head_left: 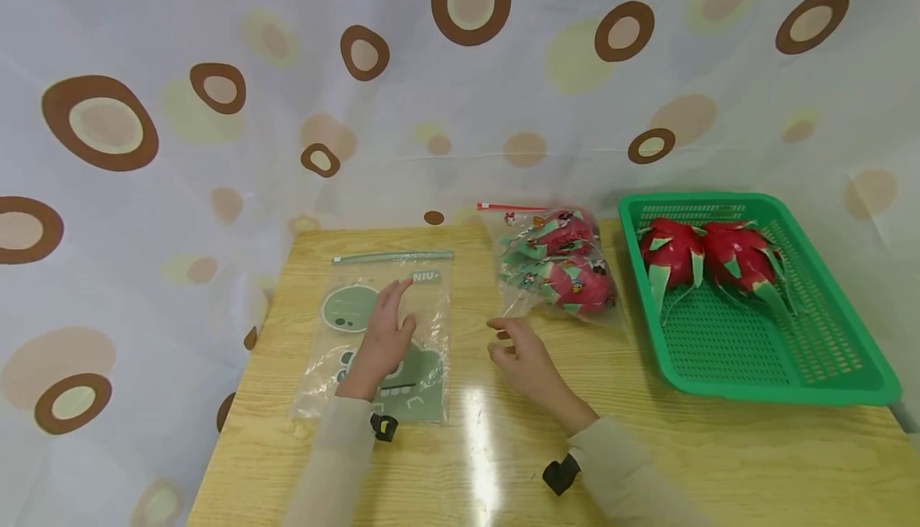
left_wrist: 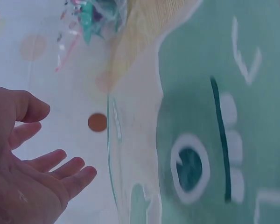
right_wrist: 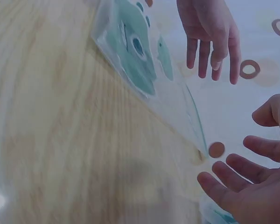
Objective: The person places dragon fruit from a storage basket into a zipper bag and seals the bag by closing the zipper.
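Note:
A clear zip bag [head_left: 424, 311] with a green cartoon print and a teal zip strip lies flat on the wooden table. My left hand [head_left: 383, 343] is over this bag with its fingers extended and nothing in them; whether it touches the plastic cannot be made out. To the right of the bag, my right hand [head_left: 528, 363] hovers above bare wood, fingers loosely bent, holding nothing. Beyond it sits another zip bag [head_left: 513, 235], with a red zip strip and two dragon fruits [head_left: 582, 283] inside. The left wrist view shows the printed bag [left_wrist: 191, 116] close up.
On the right stands a green plastic basket [head_left: 762, 391] with two more dragon fruits [head_left: 740, 255] at its far end. A patterned white curtain [head_left: 402, 120] hangs behind the table [head_left: 517, 463] and along its left side.

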A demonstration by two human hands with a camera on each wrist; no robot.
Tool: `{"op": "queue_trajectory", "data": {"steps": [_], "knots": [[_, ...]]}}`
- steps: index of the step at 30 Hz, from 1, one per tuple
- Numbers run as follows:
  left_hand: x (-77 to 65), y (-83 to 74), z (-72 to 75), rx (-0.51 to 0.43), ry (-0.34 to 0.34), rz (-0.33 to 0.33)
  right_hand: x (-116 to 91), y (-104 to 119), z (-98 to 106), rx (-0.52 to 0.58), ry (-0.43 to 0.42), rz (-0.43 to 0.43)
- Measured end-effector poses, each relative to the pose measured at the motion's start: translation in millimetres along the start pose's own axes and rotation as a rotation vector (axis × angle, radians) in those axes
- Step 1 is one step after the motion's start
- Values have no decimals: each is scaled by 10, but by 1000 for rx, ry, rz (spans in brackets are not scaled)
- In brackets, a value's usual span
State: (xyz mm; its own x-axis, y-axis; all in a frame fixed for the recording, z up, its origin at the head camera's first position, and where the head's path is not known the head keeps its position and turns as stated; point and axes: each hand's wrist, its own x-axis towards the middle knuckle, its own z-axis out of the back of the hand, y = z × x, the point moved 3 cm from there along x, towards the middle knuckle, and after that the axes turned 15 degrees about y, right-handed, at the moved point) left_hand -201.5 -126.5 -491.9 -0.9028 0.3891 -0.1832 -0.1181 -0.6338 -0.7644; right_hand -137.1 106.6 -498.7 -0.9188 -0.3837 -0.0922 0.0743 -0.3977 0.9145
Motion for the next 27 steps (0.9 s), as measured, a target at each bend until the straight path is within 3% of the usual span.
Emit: {"op": "queue_trajectory", "data": {"steps": [6,12,19,27], "knots": [[-183,275,278,7,-116,85,35,-30,-289,103,100,-85],[-354,576,431,-10,-197,234,86,-102,-471,115,174,-134],[-473,841,432,-41,-145,444,113,-89,-546,167,220,-162],[-514,947,468,-128,-150,481,146,-53,-584,275,271,-163]]}}
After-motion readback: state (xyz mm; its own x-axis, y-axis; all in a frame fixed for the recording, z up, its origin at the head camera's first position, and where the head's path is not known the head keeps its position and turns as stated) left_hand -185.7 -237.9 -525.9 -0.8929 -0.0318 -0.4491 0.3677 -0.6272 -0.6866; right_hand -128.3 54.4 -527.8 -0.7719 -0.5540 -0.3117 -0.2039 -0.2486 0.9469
